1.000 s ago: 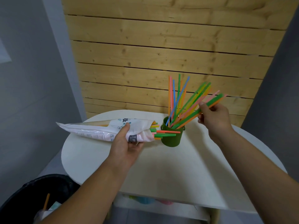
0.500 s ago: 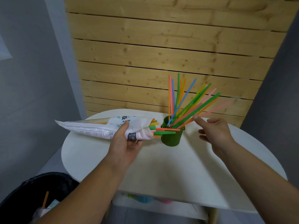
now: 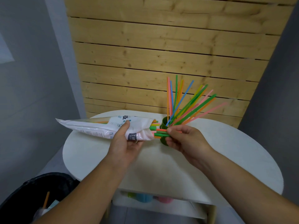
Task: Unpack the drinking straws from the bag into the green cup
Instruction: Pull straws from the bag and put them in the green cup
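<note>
A white printed plastic bag lies sideways above the round table, its open end pointing right. My left hand grips it near that open end. Several coloured straw ends stick out of the bag's mouth. My right hand pinches the green and orange ones between thumb and fingers. Right behind it stands the green cup, mostly hidden by my right hand, with several straws fanning up and to the right.
The white round table stands against a wooden slat wall. A black bin with rubbish sits on the floor at lower left. Coloured cups lie on a shelf under the table.
My right hand let go of the straws in the cup and moved left to the bag's mouth, where it now pinches protruding straw ends. The left hand keeps hold of the bag.
</note>
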